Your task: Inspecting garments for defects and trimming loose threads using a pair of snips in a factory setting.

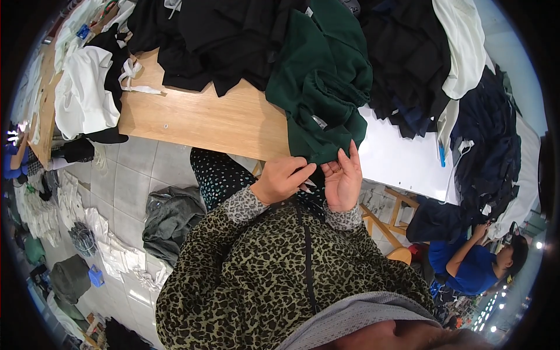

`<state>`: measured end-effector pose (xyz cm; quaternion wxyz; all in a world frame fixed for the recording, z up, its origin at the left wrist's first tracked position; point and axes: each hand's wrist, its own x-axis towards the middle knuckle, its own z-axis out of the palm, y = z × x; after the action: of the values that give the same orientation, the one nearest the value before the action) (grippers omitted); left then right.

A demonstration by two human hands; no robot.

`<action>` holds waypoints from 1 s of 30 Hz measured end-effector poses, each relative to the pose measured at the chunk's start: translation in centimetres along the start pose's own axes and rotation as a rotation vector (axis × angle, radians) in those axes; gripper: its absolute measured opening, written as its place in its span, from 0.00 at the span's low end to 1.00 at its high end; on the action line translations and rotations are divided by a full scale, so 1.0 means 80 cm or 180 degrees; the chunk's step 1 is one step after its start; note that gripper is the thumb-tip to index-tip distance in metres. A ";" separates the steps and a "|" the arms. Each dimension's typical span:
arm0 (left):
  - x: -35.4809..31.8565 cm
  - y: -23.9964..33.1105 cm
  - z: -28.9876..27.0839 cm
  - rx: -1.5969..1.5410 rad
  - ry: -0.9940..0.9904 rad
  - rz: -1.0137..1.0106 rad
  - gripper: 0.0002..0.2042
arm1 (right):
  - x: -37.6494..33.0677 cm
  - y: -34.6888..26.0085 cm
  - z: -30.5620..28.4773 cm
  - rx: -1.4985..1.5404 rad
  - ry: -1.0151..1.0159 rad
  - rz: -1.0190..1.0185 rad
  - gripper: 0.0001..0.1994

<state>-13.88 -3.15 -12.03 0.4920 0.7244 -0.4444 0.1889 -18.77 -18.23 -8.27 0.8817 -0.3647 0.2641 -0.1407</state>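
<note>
A dark green garment (341, 55) with a gathered band lies over the table's front edge, its near end hanging toward my lap. My left hand (282, 179) is closed at the left of this lower edge, thumb and forefinger pinching the fabric. Small pale pointed tips (307, 186) stick out beneath its fingers, perhaps of thread snips; the rest is hidden by the hand. Close by on the right, my right hand (343, 182) grips the same edge between thumb and fingers, with the palm partly turned up.
Black garments (224, 44) pile up along the back of the wooden table (192, 119). White cloth (87, 90) lies at the left. A white board (396, 154) with a blue pen (441, 156) is at the right, beside dark navy clothes (484, 134). Another person in blue (475, 265) works at far right.
</note>
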 end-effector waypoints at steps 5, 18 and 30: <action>-0.001 0.000 -0.001 0.0003 -0.0007 -0.0017 0.23 | -0.003 0.001 0.002 -0.0018 0.0011 -0.0029 0.27; -0.007 -0.002 0.003 -0.0054 -0.0029 -0.0136 0.24 | -0.006 0.001 0.004 -0.0178 0.0164 -0.0068 0.26; -0.008 0.004 0.011 -0.0184 -0.0196 -0.0293 0.22 | 0.009 0.000 0.002 -0.0300 -0.0035 -0.0371 0.26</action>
<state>-14.60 -3.66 -12.68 0.5070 0.7350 -0.4309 0.1308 -18.10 -18.45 -8.39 0.8553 -0.4214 0.2439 -0.1772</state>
